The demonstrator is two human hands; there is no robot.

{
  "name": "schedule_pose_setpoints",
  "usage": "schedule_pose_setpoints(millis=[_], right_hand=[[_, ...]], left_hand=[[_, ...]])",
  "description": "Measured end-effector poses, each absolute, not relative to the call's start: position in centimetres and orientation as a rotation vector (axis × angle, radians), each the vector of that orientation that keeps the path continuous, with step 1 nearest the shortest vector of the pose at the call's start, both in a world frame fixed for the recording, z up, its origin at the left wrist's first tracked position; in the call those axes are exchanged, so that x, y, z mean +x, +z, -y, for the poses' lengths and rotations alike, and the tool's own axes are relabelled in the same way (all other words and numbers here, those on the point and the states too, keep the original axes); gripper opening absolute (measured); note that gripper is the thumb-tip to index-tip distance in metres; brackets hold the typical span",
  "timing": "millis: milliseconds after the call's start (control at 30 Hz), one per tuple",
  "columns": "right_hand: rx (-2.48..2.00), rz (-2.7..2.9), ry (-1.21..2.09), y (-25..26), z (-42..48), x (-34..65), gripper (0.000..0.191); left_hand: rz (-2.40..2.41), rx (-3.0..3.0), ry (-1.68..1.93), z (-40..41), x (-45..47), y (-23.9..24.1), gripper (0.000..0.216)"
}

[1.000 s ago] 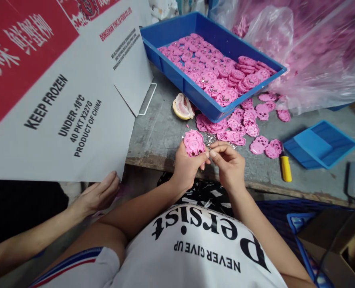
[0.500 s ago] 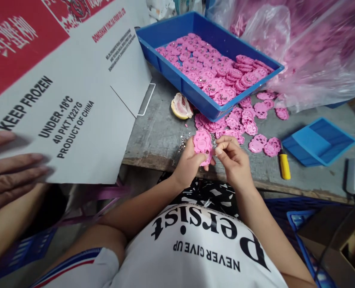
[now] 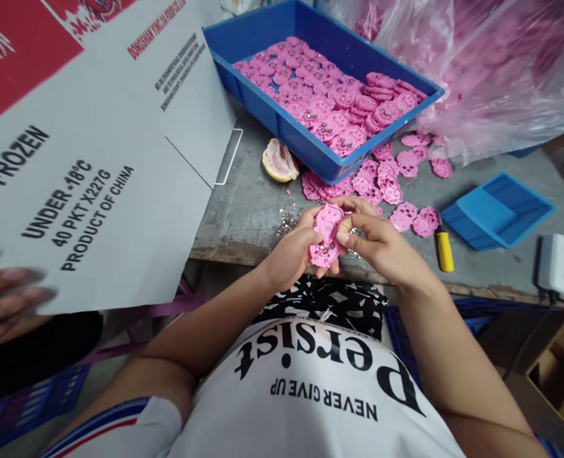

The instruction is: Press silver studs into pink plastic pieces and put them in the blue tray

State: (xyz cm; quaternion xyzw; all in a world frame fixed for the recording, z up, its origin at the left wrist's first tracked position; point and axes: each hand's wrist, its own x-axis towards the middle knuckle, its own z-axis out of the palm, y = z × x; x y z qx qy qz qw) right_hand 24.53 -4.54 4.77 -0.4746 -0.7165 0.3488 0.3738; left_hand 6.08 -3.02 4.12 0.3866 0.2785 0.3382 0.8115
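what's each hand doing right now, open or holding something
Left hand: closed, holding a pink plastic cutout piece.
Right hand: closed at that piece's edge; whether it pinches anything small can't be told.

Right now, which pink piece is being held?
The piece gripped by the left hand and touched by the right hand; the others in plain view lie in the large blue tray or loose on the table.

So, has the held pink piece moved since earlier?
Yes: the pink piece has shifted right in view, judged against the near corner of the large blue tray.
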Motion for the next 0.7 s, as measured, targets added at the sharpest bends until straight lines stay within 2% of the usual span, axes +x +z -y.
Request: schedule_pose_setpoints(millis=[300,700], right_hand=[[-1.236,1.889,0.924,5.00,4.76,24.41,0.035],[-1.277,1.852,0.975,5.04,4.16,24.68,0.028]], left_hand=[[-0.563,0.928,0.672,3.10,5.70,3.91,0.052],[-0.582,0.934,0.642,2.23,6.50,3.84,0.060]])
